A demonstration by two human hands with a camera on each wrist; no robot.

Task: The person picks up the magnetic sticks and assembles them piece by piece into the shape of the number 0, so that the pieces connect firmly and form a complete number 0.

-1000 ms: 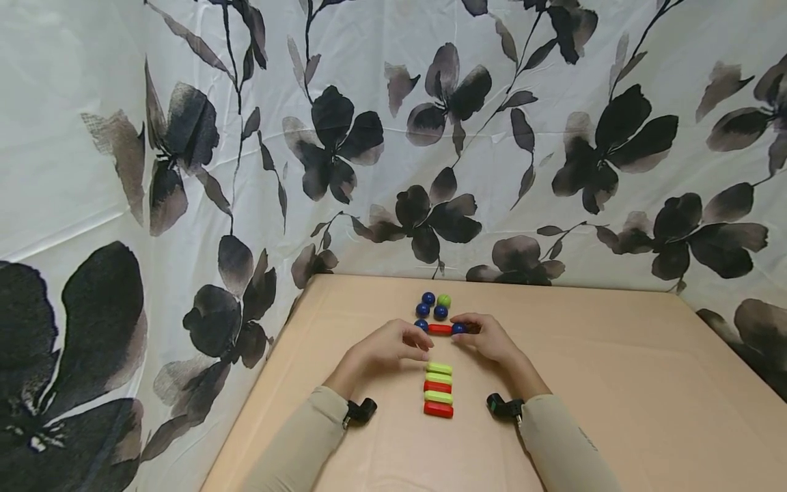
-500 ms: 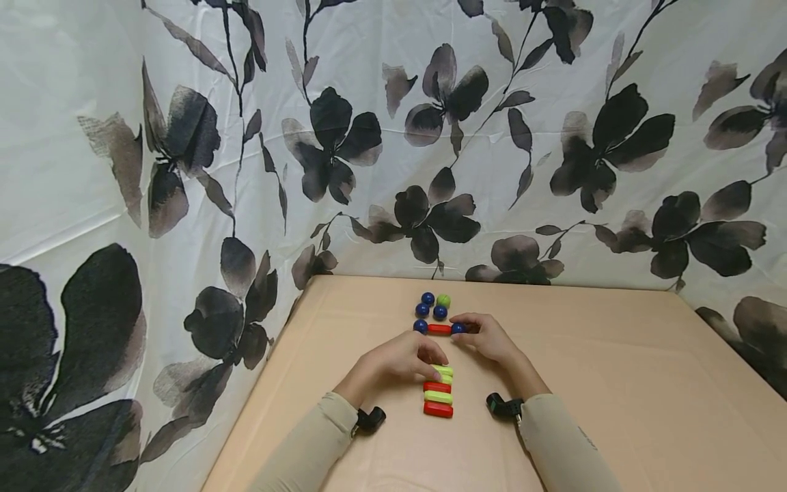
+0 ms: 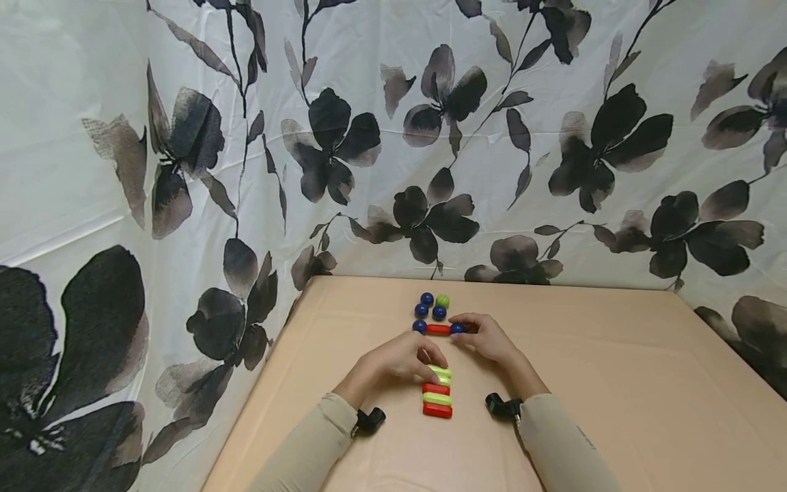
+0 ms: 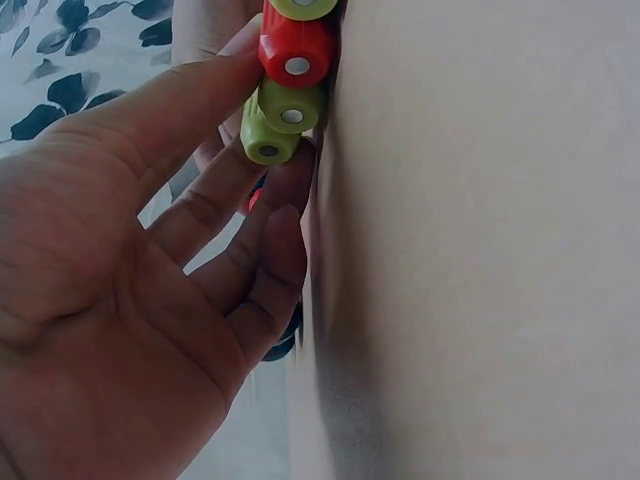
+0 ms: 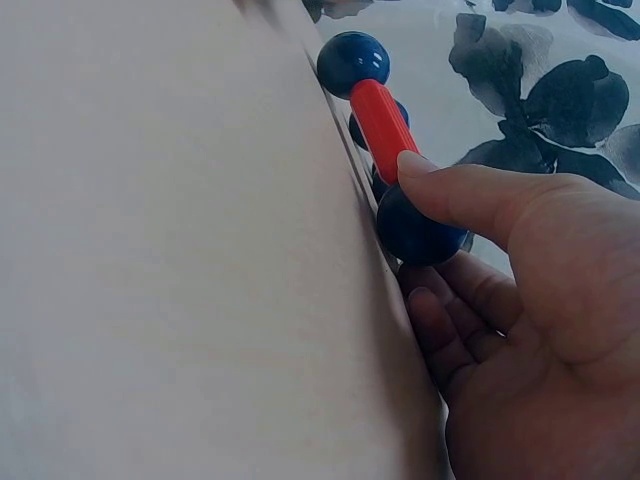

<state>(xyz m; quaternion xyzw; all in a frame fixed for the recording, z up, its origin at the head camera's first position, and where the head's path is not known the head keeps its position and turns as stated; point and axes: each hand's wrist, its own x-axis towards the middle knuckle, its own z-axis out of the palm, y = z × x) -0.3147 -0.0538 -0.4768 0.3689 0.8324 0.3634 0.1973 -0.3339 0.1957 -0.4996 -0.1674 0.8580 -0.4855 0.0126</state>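
My left hand [image 3: 399, 359] is over the far end of a row of yellow-green and red magnetic rods. In the left wrist view, thumb and fingers pinch the end yellow-green rod [image 4: 268, 145], which lies against another yellow-green rod [image 4: 292, 108] and a red rod [image 4: 297, 50]. Farther up the table, my right hand [image 3: 492, 338] grips a dark blue ball [image 5: 415, 225], thumb on top and fingers beneath. That ball sits at one end of a red rod [image 5: 378, 125], with a second blue ball [image 5: 353, 65] at the other end.
Beyond the red rod stand several loose balls, among them a blue ball [image 3: 439, 312] and a green ball [image 3: 443, 300]. The tan table [image 3: 615, 383] reaches back to a floral curtain [image 3: 522, 171]. Each wrist wears a small black camera [image 3: 370, 419].
My left hand has come away from beside the left blue ball, moving toward me and right onto the far end of the rod row. The right hand keeps its hold on the ball.
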